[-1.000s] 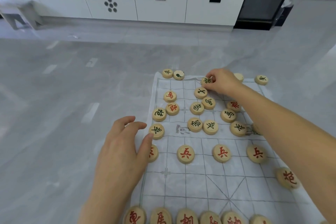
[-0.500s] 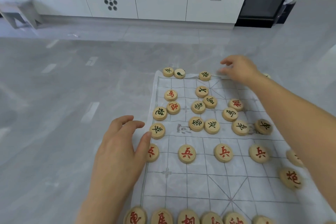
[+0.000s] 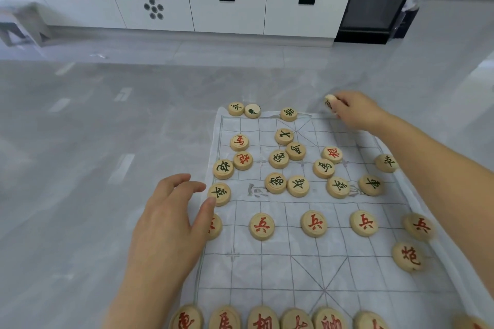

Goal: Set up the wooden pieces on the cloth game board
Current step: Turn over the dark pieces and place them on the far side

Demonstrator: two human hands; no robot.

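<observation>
The right hand is out at the far edge of the cloth board, fingers curled, pinching a single wooden disc that is tipped up on its rim just past the far boundary line. Its lettering is too blurred to read.

The left hand lies palm down at the board's left edge, fingers loose and holding nothing. Its thumb tip sits just beside a black-lettered piece on the river band; touching or not, I can't tell. The thumb also hides part of the leftmost red soldier.

Across the near half, four more red soldiers stand in a row on their line. A red cannon lies behind them near the right edge. Along the very near edge runs a back row of red pieces, cut off by the frame.

The far half is a jumble: a mixed cluster of red and black discs lies flat, several touching. Three discs sit along the far edge at its left end, and one black piece lies at the right border by the right forearm.

The board lies on a grey tiled floor, with a white cabinet behind.
</observation>
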